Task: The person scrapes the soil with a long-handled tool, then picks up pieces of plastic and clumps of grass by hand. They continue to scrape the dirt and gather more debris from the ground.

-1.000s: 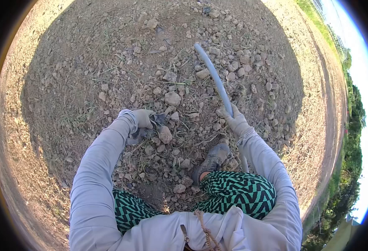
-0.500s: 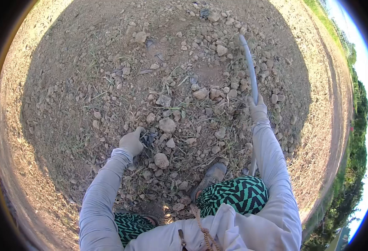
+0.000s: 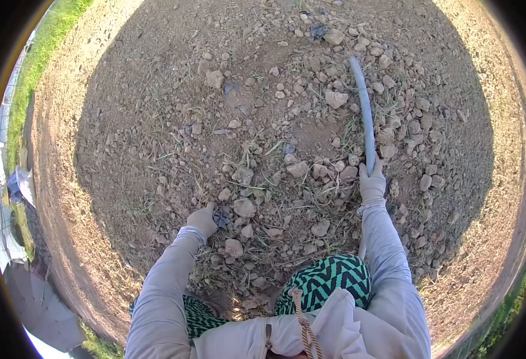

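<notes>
My right hand [image 3: 372, 182], in a pale glove, is wrapped round a long bluish-grey pole [image 3: 363, 107], which looks curved in this view. One end of the pole reaches forward over the stones; a short stretch shows again beside my right knee. My left hand [image 3: 203, 221], also gloved, is low at the soil with its fingers closed at a crumpled dark scrap [image 3: 221, 220] that looks like plastic film. Part of the scrap shows beyond the fingertips. A pale stone [image 3: 244, 207] lies just right of it.
Dry soil with stones and straw surrounds me. Another dark scrap [image 3: 318, 32] lies far forward beside a stone [image 3: 334, 37]. My patterned green-and-black knees [image 3: 329, 284] are below. Grass [image 3: 41, 66] and pale sheeting [image 3: 2, 221] line the left edge.
The view has swung, so the ground and both hands appear shifted lower and rightward. My right hand still grips the pole, and my left hand stays at the dark scrap.
</notes>
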Demonstrator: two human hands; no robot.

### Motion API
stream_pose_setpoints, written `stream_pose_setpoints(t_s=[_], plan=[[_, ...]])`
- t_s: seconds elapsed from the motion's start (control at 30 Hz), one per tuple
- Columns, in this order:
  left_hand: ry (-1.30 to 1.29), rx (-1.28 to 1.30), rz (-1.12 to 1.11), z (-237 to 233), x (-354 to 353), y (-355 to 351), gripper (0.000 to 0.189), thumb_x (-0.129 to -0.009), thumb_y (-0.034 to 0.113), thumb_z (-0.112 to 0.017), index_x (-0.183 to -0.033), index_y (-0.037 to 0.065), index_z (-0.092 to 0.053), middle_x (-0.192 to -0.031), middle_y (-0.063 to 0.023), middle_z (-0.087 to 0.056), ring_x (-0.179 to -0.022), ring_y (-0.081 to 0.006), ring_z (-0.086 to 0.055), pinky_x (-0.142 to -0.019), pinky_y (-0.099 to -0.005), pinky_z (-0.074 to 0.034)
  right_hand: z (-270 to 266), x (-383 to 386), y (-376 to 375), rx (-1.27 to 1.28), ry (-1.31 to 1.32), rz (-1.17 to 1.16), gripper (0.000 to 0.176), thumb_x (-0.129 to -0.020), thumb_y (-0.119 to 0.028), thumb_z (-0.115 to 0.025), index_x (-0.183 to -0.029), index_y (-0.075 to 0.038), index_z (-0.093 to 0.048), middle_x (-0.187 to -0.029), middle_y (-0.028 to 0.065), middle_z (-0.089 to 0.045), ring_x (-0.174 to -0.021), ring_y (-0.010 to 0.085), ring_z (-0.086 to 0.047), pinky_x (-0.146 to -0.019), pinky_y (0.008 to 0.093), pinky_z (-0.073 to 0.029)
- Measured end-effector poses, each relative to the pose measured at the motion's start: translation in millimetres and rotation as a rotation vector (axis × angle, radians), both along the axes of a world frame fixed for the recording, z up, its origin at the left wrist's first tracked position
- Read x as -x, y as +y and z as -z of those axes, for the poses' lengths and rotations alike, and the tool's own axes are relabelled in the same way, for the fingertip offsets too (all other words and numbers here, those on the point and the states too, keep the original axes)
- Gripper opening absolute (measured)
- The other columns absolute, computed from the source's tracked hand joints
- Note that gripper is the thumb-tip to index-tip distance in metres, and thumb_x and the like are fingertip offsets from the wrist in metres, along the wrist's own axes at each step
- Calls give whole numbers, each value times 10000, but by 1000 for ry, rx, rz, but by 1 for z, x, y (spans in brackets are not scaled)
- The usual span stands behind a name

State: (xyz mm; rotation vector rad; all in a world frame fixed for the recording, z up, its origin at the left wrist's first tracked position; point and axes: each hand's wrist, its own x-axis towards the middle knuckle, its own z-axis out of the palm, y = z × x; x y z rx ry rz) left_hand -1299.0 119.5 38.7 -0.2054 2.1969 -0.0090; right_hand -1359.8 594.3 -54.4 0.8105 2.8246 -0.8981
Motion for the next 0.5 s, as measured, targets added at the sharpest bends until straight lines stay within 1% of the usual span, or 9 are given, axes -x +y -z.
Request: stream_pose_setpoints(t_s=[0.03,0.1,0.17,0.23,0.27,0.33,0.4,0.43,0.5], plan=[[-33,42,-13,-3,2,7,525,-820,148,-561,-1327,158,-423,-1158,-171,-643,-1062,-326,-635,-889,-432,-502,3,-1,2,-3,-4,3,601,-888,-388,-606,-1418,-244,-362,-882,230,-677,-813,424,-656,-707,490,-503],[-68,121,6,-1,1,17,499,-841,147,-547,-1323,130,-419,-1174,-180,-638,-1085,-342,-625,-912,-437,-497,4,0,2,0,0,8,612,-882,-391,-601,-1423,-259,-348,-847,220,-677,-791,424,-656,-709,500,-505],[-102,197,39,-7,8,28,463,-851,137,-538,-1303,112,-441,-1182,-189,-634,-1097,-353,-619,-926,-442,-492,-3,2,2,37,-38,14,616,-885,-378,-596,-1431,-258,-338,-878,207,-685,-796,412,-662,-712,492,-509],[-120,187,179,-29,27,40,444,-827,118,-564,-1261,94,-477,-1142,-195,-646,-1082,-352,-624,-898,-447,-497,-7,3,3,73,-58,3,621,-887,-372,-593,-1437,-261,-329,-897,198,-690,-799,406,-666,-714,487,-512],[-136,175,244,-42,37,44,434,-815,109,-577,-1240,85,-495,-1122,-197,-653,-1075,-352,-627,-884,-450,-500,-11,4,4,89,-101,-1,648,-889,-363,-590,-1457,-251,-302,-942,197,-690,-815,397,-669,-726,480,-514],[-17,226,268,-84,74,41,384,-826,101,-563,-1207,83,-519,-1116,-206,-652,-1080,-348,-625,-893,-453,-496,-15,3,5,109,-114,-15,665,-891,-363,-587,-1470,-240,-284,-960,201,-687,-829,393,-669,-735,477,-513],[110,295,324,-120,119,21,270,-854,126,-558,-1119,98,-601,-1103,-159,-667,-1069,-329,-632,-883,-438,-506,-28,6,6,150,-159,-21,678,-899,-367,-573,-1484,-217,-265,-1017,209,-677,-866,387,-667,-757,470,-511],[134,393,358,-151,140,29,213,-862,148,-573,-1059,112,-643,-1103,-132,-671,-1053,-309,-641,-873,-418,-514,-27,5,6,142,-145,-18,674,-901,-365,-570,-1484,-217,-265,-1022,209,-676,-873,387,-665,-760,470,-511],[196,433,390,-193,175,32,204,-850,145,-596,-1045,128,-653,-1072,-117,-679,-1042,-298,-646,-863,-415,-516,-17,3,5,111,-122,-19,666,-905,-362,-563,-1484,-216,-266,-1033,208,-673,-887,389,-662,-766,469,-509]])
